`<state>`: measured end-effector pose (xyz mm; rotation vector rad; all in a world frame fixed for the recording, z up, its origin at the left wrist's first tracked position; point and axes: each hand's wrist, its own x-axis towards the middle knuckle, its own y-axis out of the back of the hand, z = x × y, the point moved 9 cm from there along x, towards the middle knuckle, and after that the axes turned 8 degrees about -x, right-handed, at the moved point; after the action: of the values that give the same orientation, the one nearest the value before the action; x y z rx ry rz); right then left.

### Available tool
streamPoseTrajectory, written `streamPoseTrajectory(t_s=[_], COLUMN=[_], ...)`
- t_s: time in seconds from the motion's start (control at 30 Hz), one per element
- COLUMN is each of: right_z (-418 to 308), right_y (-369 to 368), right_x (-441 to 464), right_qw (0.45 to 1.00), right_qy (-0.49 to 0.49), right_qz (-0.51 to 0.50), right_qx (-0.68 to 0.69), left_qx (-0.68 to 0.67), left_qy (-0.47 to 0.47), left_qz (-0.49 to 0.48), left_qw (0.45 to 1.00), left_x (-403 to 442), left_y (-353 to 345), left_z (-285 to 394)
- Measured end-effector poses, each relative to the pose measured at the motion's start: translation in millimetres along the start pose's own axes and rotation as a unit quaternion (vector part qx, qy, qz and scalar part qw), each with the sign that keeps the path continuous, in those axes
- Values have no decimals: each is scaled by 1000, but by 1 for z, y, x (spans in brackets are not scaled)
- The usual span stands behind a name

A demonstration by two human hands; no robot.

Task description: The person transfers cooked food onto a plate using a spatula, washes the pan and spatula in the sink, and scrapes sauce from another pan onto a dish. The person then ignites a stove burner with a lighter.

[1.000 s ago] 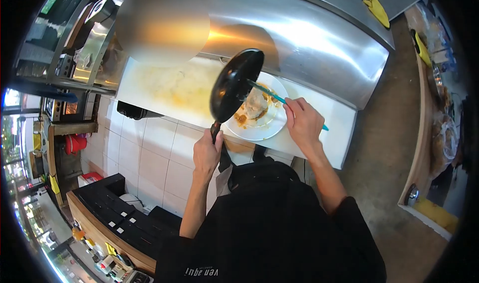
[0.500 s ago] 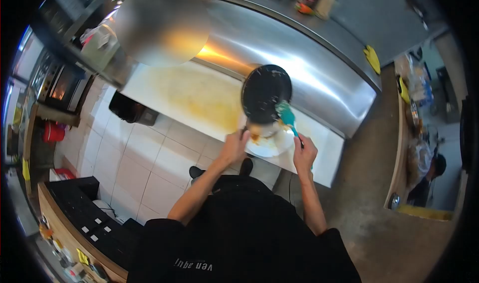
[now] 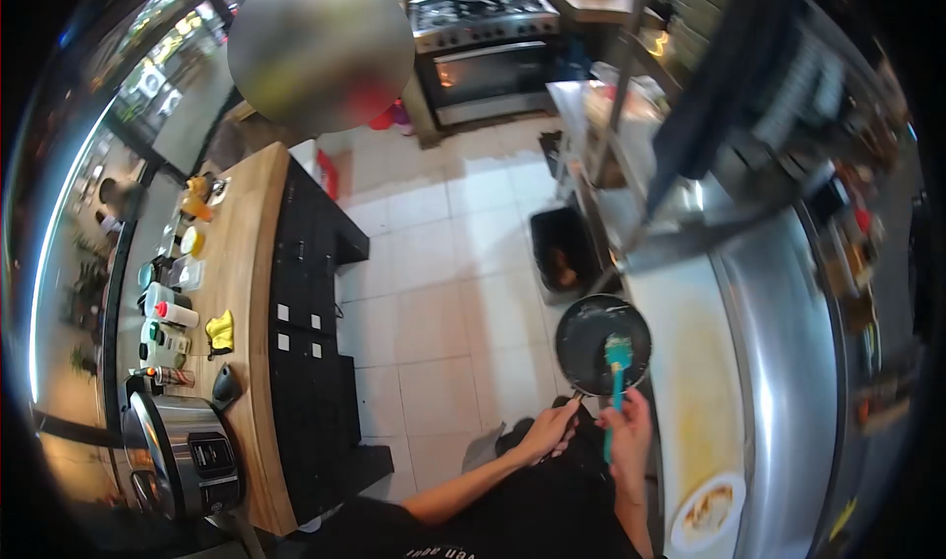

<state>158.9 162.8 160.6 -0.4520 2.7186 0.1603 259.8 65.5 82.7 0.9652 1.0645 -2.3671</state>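
My left hand (image 3: 549,433) is wrapped round the handle of a black frying pan (image 3: 581,347), which I hold in front of me over the floor, beside the white counter. Bits of food residue cling to the pan's inside. In my right hand (image 3: 628,428) is a teal spatula (image 3: 618,360), its food-smeared head over the inside of the pan; whether it touches the surface I cannot tell. An oval white plate (image 3: 680,531) with brownish food on it rests on the counter, near my right forearm.
A black bin (image 3: 564,253) stands open on the floor just beyond the pan. On the left, a wooden worktop (image 3: 246,263) carries bottles, a yellow cloth (image 3: 220,332) and a steel cooker (image 3: 187,455). The stove (image 3: 483,27) is at the far end.
My view and body have turned left. The pan has moved away from above the plate to beside the counter, near the bin. Both hands keep hold of the pan and spatula.
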Motion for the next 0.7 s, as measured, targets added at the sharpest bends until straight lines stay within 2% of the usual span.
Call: streamPoseTrajectory(t_s=[0.07,0.1,0.17,0.2,0.27,0.33,0.37,0.4,0.43,0.47,0.53,0.57,0.6,0.67,0.7], right_z=[10,4,3,-4,-17,-46,-69,-85,-101,-124,-156,-168,-174,-205,-207], right_y=[-87,-139,-218,-256,-331,-399,-425,-458,-491,-521,-582,-610,-639,-705,-734], right_x=[38,45,73,96,140,171,191,202,214,234,253,266,285,307,327], right_qw=[991,983,954,950,935,928,927,904,877,877,826,788,787,697,696], right_qy=[54,-42,5,55,156,37,43,30,20,24,21,113,115,358,351], right_qz=[-84,-159,-243,-253,-267,-332,-337,-387,-434,-435,-524,-520,-520,-509,-516], right_qx=[-90,-82,-175,-175,-172,-164,-160,-182,-204,-202,-205,-309,-313,-356,-355], left_qx=[-71,-75,-76,-79,-129,-165,-183,-179,-201,-226,-262,-298,-301,-278,-296], left_qy=[-27,-68,-141,-150,-220,-242,-235,-239,-250,-260,-277,-293,-295,-341,-325], left_qz=[72,73,72,79,153,206,234,236,229,221,205,187,184,211,204], left_qw=[995,992,984,982,955,934,926,925,919,912,901,889,888,873,875], left_x=[7,17,52,63,71,59,54,57,65,73,88,95,99,101,105], left_y=[46,70,136,154,193,211,221,236,254,273,313,334,348,382,398], left_z=[53,81,116,141,211,288,324,355,380,405,442,463,493,553,582])
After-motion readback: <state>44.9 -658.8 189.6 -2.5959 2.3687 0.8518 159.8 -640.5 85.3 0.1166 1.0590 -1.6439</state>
